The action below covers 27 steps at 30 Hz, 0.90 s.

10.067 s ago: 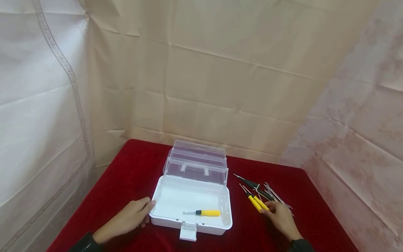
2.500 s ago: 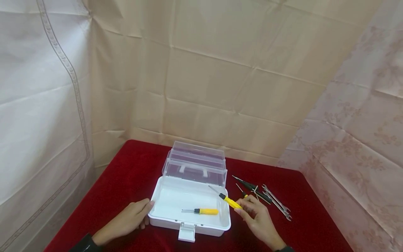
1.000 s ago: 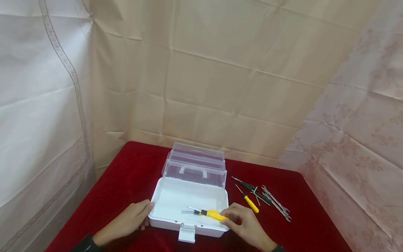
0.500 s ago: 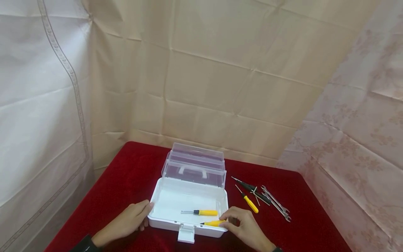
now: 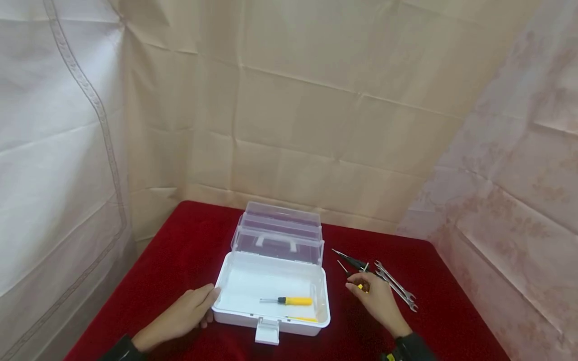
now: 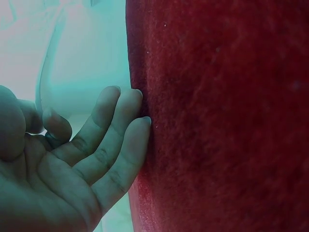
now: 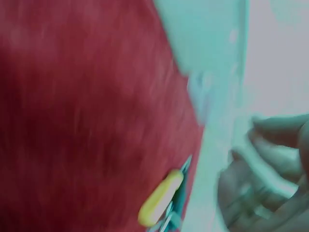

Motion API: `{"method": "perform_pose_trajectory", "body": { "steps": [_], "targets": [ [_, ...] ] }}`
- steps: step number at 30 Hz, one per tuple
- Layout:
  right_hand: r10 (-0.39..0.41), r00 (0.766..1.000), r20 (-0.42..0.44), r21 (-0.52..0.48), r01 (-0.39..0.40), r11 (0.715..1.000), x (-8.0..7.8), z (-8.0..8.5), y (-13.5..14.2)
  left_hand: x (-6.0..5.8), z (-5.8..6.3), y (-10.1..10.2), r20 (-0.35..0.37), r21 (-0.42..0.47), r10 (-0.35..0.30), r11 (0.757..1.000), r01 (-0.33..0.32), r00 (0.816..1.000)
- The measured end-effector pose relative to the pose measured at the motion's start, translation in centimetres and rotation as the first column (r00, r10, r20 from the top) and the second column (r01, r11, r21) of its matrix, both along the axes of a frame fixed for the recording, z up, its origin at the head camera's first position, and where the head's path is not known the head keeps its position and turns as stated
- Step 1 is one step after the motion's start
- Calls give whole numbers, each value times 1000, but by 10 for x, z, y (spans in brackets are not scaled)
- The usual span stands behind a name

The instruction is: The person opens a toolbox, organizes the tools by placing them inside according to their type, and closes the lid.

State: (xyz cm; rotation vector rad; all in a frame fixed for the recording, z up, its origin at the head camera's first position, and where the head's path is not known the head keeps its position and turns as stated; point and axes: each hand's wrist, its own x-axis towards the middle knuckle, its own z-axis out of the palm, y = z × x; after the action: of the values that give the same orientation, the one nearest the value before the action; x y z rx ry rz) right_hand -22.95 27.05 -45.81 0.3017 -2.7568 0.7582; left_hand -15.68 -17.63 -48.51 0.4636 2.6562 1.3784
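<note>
My left hand (image 5: 191,308) holds the left rim of an open white toolbox (image 5: 262,281), thumb at the edge; in the left wrist view, three fingers extend beside the box's outer wall. Inside lie a yellow-handled screwdriver (image 5: 298,301) and, against the front wall, a second yellow-handled screwdriver (image 5: 304,319), partly hidden by the rim. My right hand (image 5: 379,301) hovers over a third yellow-handled screwdriver (image 7: 161,198) on the red cloth, hiding much of it in the head view. The right wrist view is blurred but shows a gap between those fingers and that handle.
Beyond the right hand lie a black-handled tool (image 5: 352,260) with a thin shaft, a thin bent metal rod (image 5: 366,265) and open-ended wrenches (image 5: 397,286). The clear lid (image 5: 280,245) leans back behind the box. A latch (image 5: 267,332) hangs at its front.
My right hand has let go of the second yellow screwdriver inside the toolbox by the front wall and moved right to the one on the cloth. The left hand stays on the rim.
</note>
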Motion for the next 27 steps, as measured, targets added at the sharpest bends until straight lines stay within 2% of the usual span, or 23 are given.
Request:
{"method": "perform_pose_trajectory", "body": {
  "steps": [2,5,13,17,23,27],
  "targets": [
    [-61,996,58,82,56,995,-10,-3,14,-1,0,2,1,3,0,1000,0,1000],
    [-101,988,118,156,82,984,-22,-12,26,-1,0,2,-9,-1,5,1000,-5,1000],
    [-182,970,162,161,156,975,-27,-29,35,-1,-1,0,-12,21,-9,1000,10,1000],
    [-186,972,147,170,160,972,-29,-35,39,0,-2,-1,-15,22,-16,1000,16,1000],
    [-153,977,151,175,126,977,-30,-38,42,0,-1,0,-17,21,-20,1000,20,1000],
    [-146,983,113,157,128,979,-30,-42,47,-1,-1,0,-22,24,-15,1000,16,1000]
  ]
}}
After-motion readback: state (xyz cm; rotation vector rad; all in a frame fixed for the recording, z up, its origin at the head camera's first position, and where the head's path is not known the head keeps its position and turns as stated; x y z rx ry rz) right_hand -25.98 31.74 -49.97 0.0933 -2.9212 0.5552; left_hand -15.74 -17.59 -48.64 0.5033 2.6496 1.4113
